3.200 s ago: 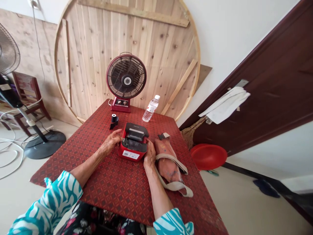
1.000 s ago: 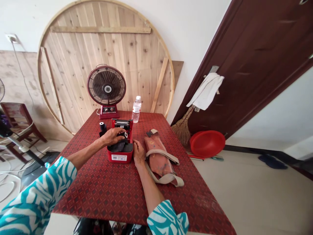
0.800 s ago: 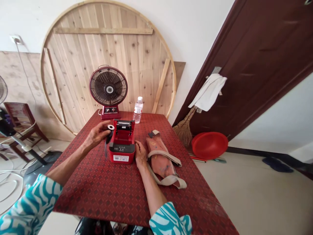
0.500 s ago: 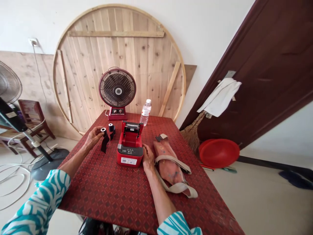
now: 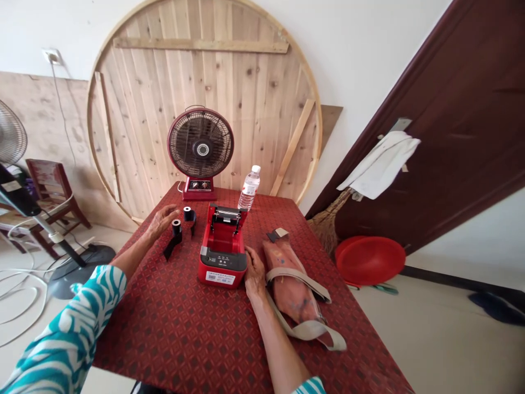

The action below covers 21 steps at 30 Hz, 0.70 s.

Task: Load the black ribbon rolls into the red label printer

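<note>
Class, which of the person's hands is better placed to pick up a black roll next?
Probably the left hand: it looks empty and is beside the black rolls. The right hand rests against the red printer, which stands between it and the rolls.

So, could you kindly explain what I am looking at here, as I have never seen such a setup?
Of course. There is no robot: these are a person's bare hands, seen from a camera worn on the head, looking forward and down. On the patterned table sits a red machine with its lid raised. The right hand rests against its side. The left hand, seemingly holding nothing, is beside the nearer black roll and the farther black roll. Also on the table are a bottle, a small fan and a strapped pouch.
</note>
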{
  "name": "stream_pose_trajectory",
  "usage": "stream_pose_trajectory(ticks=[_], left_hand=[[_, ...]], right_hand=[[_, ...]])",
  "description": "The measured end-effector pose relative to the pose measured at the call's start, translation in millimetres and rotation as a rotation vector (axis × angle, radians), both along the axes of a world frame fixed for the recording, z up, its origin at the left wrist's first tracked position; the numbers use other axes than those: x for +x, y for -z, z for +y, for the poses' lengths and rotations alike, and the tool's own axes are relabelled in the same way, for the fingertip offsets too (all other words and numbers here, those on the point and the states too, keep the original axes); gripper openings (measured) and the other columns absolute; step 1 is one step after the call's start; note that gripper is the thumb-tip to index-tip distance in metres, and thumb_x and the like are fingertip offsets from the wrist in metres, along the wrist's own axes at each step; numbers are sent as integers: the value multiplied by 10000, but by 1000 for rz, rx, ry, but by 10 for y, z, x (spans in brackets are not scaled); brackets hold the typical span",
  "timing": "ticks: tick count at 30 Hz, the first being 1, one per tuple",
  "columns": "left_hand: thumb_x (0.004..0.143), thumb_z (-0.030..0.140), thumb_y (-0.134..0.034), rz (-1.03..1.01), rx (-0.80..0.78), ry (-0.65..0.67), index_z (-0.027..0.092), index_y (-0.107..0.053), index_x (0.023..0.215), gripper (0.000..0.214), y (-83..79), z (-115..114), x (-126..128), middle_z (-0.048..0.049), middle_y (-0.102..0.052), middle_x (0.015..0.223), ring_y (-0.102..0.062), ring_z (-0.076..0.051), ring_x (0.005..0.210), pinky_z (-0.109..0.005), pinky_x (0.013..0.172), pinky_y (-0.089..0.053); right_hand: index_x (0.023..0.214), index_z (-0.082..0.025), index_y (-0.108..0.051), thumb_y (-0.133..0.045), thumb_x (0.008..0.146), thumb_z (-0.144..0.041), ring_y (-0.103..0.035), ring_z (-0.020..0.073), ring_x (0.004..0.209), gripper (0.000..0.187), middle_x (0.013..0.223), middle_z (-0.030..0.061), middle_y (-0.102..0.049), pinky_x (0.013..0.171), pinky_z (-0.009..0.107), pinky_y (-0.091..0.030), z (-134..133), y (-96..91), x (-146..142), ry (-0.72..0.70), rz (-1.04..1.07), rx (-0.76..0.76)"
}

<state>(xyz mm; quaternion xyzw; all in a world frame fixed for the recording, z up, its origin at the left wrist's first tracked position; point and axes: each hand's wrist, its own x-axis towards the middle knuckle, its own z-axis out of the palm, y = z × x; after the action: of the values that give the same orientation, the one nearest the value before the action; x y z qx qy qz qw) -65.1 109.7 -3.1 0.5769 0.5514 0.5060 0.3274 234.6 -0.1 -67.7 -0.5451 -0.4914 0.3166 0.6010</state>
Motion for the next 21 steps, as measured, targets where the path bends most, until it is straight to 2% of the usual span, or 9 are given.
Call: stream_pose_trajectory(ticks=[5,8,11,13,15,17,21], left_hand=[[501,322,-756,104,-131,82,151,-682,772,329,-79,430,107,-45,-688,697,-652,-252,779,-325,683,-499],[450,251,-753,137,-148,128,166,-673,649,231,-71,550,159,0,-629,555,-616,-224,656,-302,610,-471],[454,257,-740,166,-140,113,178,-671,634,208,-98,571,179,5,-616,547,-593,-210,652,-292,616,-453],[500,299,-718,127,-101,87,179,-671,697,236,-167,508,177,-3,-640,613,-597,-202,687,-289,644,-459],[550,333,-689,30,-54,123,173,-665,789,289,-289,359,172,-10,-662,693,-606,-191,710,-289,675,-474],[585,344,-682,-45,-39,251,166,-662,878,344,-454,123,187,-17,-674,745,-615,-187,716,-298,695,-487],[668,385,-691,103,-99,573,168,-686,1003,398,-760,-420,379,-58,-708,827,-639,-225,771,-325,719,-499]], right_hand=[[991,-205,-690,-474,815,-441,-624,245,1006,365,1039,62,-709,878,354,-468,5,-3,9,11,-13,-1],[993,-208,-689,-465,824,-436,-624,239,997,361,1027,56,-710,873,347,-465,2,-13,13,16,-35,-12],[991,-207,-686,-449,836,-447,-625,232,976,371,1020,53,-706,865,337,-459,-7,-33,10,14,-51,-18],[985,-206,-685,-448,836,-449,-625,232,973,371,1019,54,-704,863,335,-457,-11,-44,6,12,-45,-16],[985,-203,-684,-449,837,-446,-624,234,976,369,1022,56,-701,865,338,-453,-12,-50,0,4,-35,-10],[990,-204,-683,-451,838,-440,-623,235,978,364,1021,56,-702,865,341,-452,-10,-54,-7,-6,-28,3],[1001,-214,-683,-448,846,-418,-620,231,988,348,1017,50,-705,871,342,-455,-2,-60,-19,-20,-21,41]])
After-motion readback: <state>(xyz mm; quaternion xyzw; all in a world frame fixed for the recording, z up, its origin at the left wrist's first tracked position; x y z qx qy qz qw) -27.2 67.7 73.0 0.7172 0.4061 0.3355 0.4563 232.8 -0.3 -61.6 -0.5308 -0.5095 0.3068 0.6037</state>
